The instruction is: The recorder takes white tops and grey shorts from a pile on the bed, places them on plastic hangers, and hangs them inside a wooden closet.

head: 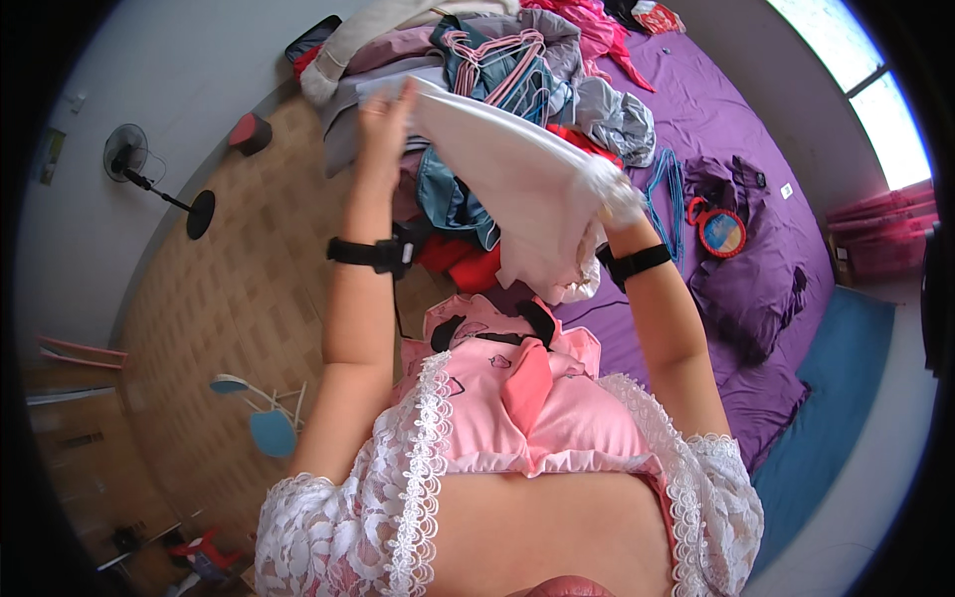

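A white garment is stretched out in the air between my two hands, blurred by motion. My left hand grips its upper left corner. My right hand holds the other end, partly hidden by bunched cloth with a ruffled edge. Beyond the garment, pink wire hangers lie on a heap of clothes. A teal garment and a red cloth show beneath and beside the white one. To the right of my right hand lie blue hangers on the purple bedsheet.
A red-rimmed round object and crumpled purple bedding are on the bed at right. On the wooden floor at left stand a black fan, a red and black stool and a blue-seated chair.
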The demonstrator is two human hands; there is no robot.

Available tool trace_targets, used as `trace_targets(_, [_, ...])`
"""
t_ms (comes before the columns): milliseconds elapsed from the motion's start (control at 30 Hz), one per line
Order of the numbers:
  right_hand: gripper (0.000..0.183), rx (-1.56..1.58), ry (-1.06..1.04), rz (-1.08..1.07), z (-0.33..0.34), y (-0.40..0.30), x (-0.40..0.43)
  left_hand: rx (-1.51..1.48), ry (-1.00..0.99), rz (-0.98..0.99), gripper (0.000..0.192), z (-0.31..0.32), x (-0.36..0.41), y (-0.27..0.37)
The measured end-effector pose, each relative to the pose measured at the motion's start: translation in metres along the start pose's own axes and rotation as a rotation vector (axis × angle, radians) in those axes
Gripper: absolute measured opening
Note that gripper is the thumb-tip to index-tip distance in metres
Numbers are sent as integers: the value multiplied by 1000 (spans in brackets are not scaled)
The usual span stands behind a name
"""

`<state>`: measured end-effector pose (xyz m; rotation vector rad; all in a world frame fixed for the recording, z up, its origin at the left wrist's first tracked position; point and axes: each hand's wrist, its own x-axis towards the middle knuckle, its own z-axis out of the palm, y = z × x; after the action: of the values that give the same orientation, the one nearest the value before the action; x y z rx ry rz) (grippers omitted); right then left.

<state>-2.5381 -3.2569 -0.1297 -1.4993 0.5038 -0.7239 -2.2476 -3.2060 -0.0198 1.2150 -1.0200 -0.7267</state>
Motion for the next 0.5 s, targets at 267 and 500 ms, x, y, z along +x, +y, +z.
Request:
trace_targets(267, [42,716,32,174,73,-53,8,529,265,470,28,-37,32,14])
trace_targets(500, [22,-440,220,-97,95,-57,31,476,-558,197,46,36,-54,28])
